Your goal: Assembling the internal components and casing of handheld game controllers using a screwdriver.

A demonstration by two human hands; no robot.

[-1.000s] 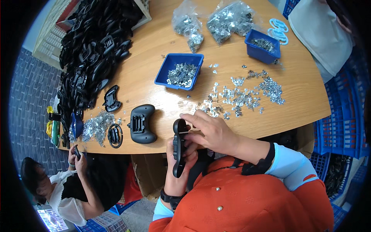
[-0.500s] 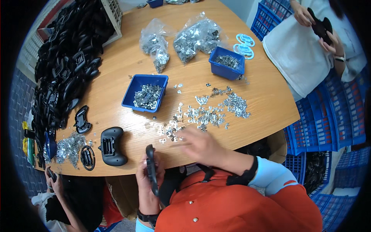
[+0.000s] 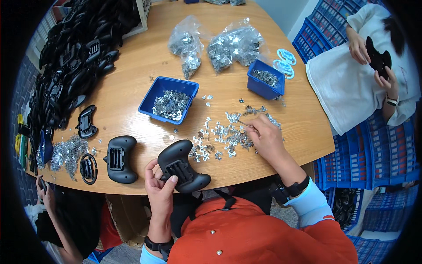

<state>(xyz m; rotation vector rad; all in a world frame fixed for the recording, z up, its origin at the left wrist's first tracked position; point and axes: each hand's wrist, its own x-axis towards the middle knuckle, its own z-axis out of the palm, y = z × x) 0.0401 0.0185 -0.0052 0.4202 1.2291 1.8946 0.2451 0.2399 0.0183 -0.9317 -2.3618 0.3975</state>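
My left hand [image 3: 159, 184] grips a black game controller shell [image 3: 178, 155] at its left side, thumb on its face. The shell is tilted over the table's front edge, with its open battery compartment facing up. My right hand [image 3: 265, 136] reaches over the loose metal contact pieces [image 3: 228, 135], fingers pinched. A thin, dark sliver sticks out from the fingertips toward the pieces; what it is I cannot make out. Left of my left hand, a second black controller shell [image 3: 123, 159] lies on the table, its compartment also facing up.
A large blue bin [image 3: 169, 100] and a smaller blue bin [image 3: 266, 79] hold metal pieces. Behind them lie filled plastic bags [image 3: 235, 46]. Black shells [image 3: 72, 57] are heaped at left, near a black ring-shaped part [image 3: 89, 169]. Co-workers at right and lower left handle black parts.
My left hand has turned the controller shell from edge-on to showing its compartment. My right hand has moved away from the shell, right and farther out, to the metal pieces. The view has shifted slightly.
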